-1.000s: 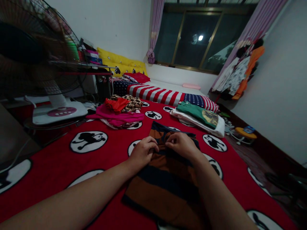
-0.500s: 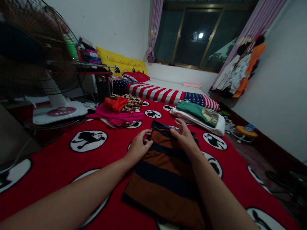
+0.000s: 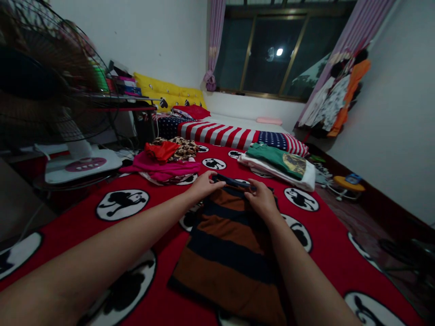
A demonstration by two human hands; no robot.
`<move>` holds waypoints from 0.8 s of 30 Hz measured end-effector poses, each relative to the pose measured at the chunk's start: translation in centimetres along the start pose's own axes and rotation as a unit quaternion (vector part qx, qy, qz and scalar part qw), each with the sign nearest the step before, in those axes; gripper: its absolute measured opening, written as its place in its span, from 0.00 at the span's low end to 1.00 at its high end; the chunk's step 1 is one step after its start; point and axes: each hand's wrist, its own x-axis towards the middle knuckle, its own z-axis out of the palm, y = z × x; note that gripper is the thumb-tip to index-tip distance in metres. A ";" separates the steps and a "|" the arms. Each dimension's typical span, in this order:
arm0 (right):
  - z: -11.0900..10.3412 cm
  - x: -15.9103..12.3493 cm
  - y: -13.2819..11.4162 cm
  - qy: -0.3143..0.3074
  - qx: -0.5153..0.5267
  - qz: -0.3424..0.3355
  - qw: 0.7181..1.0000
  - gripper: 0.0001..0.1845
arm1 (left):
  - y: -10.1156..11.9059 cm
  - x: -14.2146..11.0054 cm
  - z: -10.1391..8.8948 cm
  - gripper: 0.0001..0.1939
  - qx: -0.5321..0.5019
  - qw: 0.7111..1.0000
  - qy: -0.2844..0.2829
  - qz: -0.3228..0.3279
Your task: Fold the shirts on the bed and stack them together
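A striped garment [image 3: 231, 249] in brown and navy, its exact kind unclear, lies folded lengthwise on the red blanket [image 3: 163, 226]. My left hand [image 3: 205, 184] pinches its far left corner between thumb and fingers. At the far right part of the same edge, my right hand [image 3: 261, 194] is closed on the cloth. Between the two hands the navy far edge is raised slightly off the blanket. My right forearm covers part of the garment's right side.
Loose clothes in pink, red and a brown pattern [image 3: 163, 165] lie at the back left. Folded green and white shirts [image 3: 278, 163] are stacked at the back right. A fan [image 3: 78, 158] stands left, a small orange-topped stool [image 3: 348, 183] on the floor at right.
Both hands first worked at the garment's far end, then loosened and spread apart. The left hand has moved forward to the far corner; both now grip the far edge. The view shifted slightly.
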 end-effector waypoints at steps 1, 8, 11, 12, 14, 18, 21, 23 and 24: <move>0.0 0.0 0.1 0.000 0.000 -0.007 1.000 0.27 | 0.2 0.6 0.4 0.26 -0.002 1.000 -0.003 0.010; 0.2 0.0 0.2 0.056 0.130 0.041 0.989 0.11 | 0.3 2.8 2.4 0.16 -0.088 0.992 0.029 0.082; -0.1 0.2 0.2 0.040 0.154 0.065 0.985 0.14 | -0.7 3.1 2.2 0.13 -0.068 0.995 0.048 0.050; -0.5 0.4 0.3 0.031 0.149 0.067 0.986 0.15 | -1.0 3.1 2.0 0.12 -0.062 0.996 0.050 0.039; -2.1 0.9 1.1 0.030 0.115 0.065 0.991 0.17 | -1.6 3.1 1.4 0.11 -0.053 0.997 0.056 0.020; -6.4 1.6 3.9 0.029 -0.058 0.098 0.993 0.14 | -1.5 2.6 0.0 0.20 0.009 0.999 0.043 0.003; -7.7 1.5 5.7 -0.026 -0.126 0.127 0.983 0.18 | -0.7 1.7 -0.3 0.26 0.094 0.995 0.006 0.014; -7.4 1.3 6.1 -0.077 -0.117 0.132 0.981 0.19 | -0.2 1.0 0.1 0.25 0.130 0.990 -0.009 0.051; -7.1 1.2 6.0 -0.100 -0.107 0.136 0.980 0.17 | 0.1 0.8 0.4 0.24 0.138 0.988 -0.014 0.075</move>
